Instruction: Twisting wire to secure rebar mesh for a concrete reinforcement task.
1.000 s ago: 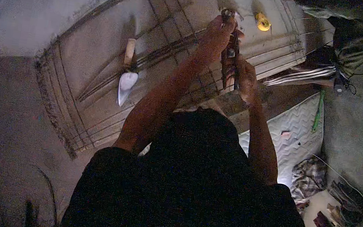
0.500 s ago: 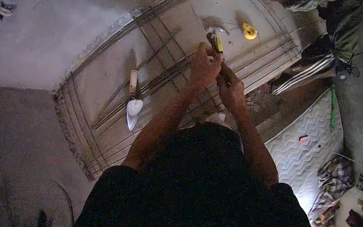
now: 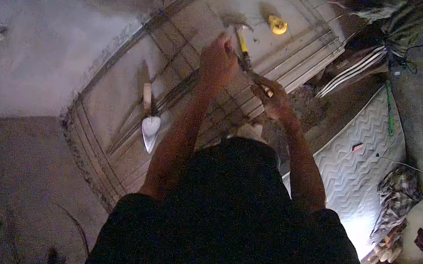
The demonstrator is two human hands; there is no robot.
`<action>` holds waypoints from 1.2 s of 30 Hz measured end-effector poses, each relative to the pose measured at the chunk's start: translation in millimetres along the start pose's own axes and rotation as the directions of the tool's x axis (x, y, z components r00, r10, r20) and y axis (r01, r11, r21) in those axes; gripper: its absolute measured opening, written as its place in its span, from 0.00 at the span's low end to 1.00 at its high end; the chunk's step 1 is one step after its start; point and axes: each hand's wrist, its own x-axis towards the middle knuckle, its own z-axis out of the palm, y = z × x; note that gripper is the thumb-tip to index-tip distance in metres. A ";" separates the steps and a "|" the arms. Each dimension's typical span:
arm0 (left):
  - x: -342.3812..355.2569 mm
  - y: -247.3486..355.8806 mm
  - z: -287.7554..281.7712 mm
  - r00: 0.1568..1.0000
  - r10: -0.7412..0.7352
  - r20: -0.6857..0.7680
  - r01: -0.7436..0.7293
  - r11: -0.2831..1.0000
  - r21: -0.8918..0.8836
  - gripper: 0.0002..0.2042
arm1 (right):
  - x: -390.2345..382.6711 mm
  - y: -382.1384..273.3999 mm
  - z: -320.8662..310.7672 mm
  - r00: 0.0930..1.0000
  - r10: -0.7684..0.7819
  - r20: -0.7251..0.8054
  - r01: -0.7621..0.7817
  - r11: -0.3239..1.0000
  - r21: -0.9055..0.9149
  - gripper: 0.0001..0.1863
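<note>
My right hand (image 3: 276,101) is closed on the dark lower part of what looks like a hammer (image 3: 244,44) with a metal head and yellow upper handle. Just left of the handle, my left hand (image 3: 218,59) is curled closed; what its fingers hold, if anything, is hidden. Both are over a grey slab (image 3: 220,2) crossed by thin dark rods (image 3: 171,38). A trowel (image 3: 149,128) with a pale handle and bright blade lies to the left. A yellow tape measure (image 3: 276,25) rests beyond the hammer head, to its right.
A white quilted mattress (image 3: 345,168) lies at right, with a long green strip (image 3: 389,109) along it and bunched checked cloth (image 3: 399,190) beside it. Olive fabric (image 3: 405,24) and dark white-striped cloth (image 3: 352,71) are at top right. Grey concrete (image 3: 23,76) fills the left.
My left hand has moved down and left from the upper part of the tool, uncovering the hammer's head and yellow handle. My right hand has shifted slightly, and the whole view has shifted.
</note>
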 end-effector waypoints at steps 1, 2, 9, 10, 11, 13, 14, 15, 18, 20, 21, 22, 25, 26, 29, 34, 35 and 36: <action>2.9 -1.4 -1.9 1.000 -0.019 0.007 0.019 1.000 0.002 0.07 | -1.4 -1.5 -3.6 0.999 0.051 0.018 -0.049 0.991 -0.124 0.21; 5.9 -3.6 -4.0 0.998 -0.013 -0.063 0.008 0.997 -0.073 0.07 | 2.1 7.8 -7.3 0.994 0.020 0.103 -0.008 0.994 -0.109 0.22; -11.8 -52.9 -23.9 0.998 0.063 -0.014 -0.061 0.995 0.074 0.10 | 33.2 78.9 -19.2 0.958 -0.157 -0.240 0.049 0.914 -0.404 0.22; -18.7 -47.6 -29.6 0.998 0.061 -0.013 -0.060 0.996 0.073 0.10 | 39.5 94.1 -26.9 0.958 -0.156 -0.239 0.048 0.913 -0.404 0.22; -25.5 -42.3 -35.4 0.999 0.041 -0.010 -0.042 0.999 -0.013 0.11 | 47.1 110.1 -36.4 0.940 -0.209 -0.269 0.050 0.866 -0.498 0.21; -32.5 -50.0 -45.8 1.000 0.007 -0.019 -0.009 0.996 -0.084 0.13 | 57.2 114.7 -37.0 0.923 -0.273 -0.272 0.067 0.809 -0.584 0.20; -33.1 -57.8 -48.1 0.996 -0.047 0.080 0.044 0.999 0.032 0.14 | 61.6 117.3 -36.0 0.902 -0.303 -0.307 0.047 0.777 -0.628 0.20; -32.7 -58.1 -51.5 0.979 -0.113 0.172 0.088 0.985 0.148 0.16 | 65.6 120.0 -35.6 0.880 -0.334 -0.339 0.023 0.741 -0.671 0.19; -36.2 -47.0 -53.0 0.911 -0.278 0.303 0.315 0.946 -0.080 0.18 | 70.8 142.4 -39.5 0.897 -0.329 -0.296 0.028 0.710 -0.704 0.21; -47.2 -50.8 -39.8 0.933 -0.292 0.211 0.331 0.927 -0.179 0.18 | 78.3 146.5 -39.4 0.876 -0.398 -0.275 0.056 0.648 -0.760 0.22; -52.7 -63.3 -34.4 0.932 -0.332 0.145 0.360 0.896 -0.260 0.18 | 83.8 145.9 -31.2 0.869 -0.420 -0.263 0.081 0.644 -0.760 0.22; -55.0 -75.7 -30.8 0.936 -0.329 0.124 0.351 0.899 -0.263 0.18 | 85.9 146.5 -25.4 0.861 -0.443 -0.251 0.071 0.594 -0.802 0.24; -31.2 -53.3 -5.4 0.890 -0.259 0.376 0.378 0.880 -0.287 0.14 | 86.4 221.0 -60.3 0.913 -0.026 -0.406 0.073 0.992 0.099 0.31; -34.4 -45.5 -17.6 0.875 -0.247 0.416 0.394 0.863 -0.317 0.13 | 88.1 208.6 -47.0 0.926 -0.138 -0.353 -0.062 0.864 -0.499 0.32; -42.9 -58.8 -17.5 0.885 -0.225 0.407 0.435 0.712 -0.551 0.10 | 79.6 146.5 1.8 0.912 -0.236 -0.336 -0.178 0.510 -0.842 0.35; -38.6 -31.8 3.2 0.902 -0.182 0.392 0.418 0.600 -0.682 0.07 | 56.3 28.2 7.9 1.000 -0.014 0.022 0.014 0.999 0.032 0.19; -35.7 -30.0 9.4 0.892 -0.172 0.418 0.423 0.644 -0.637 0.07 | 51.8 38.4 14.1 0.997 -0.064 0.034 0.065 0.998 -0.015 0.19; -34.2 -15.1 11.7 0.897 -0.134 0.420 0.398 0.656 -0.641 0.07 | 50.2 53.0 18.0 0.993 -0.106 0.043 0.108 0.992 -0.059 0.20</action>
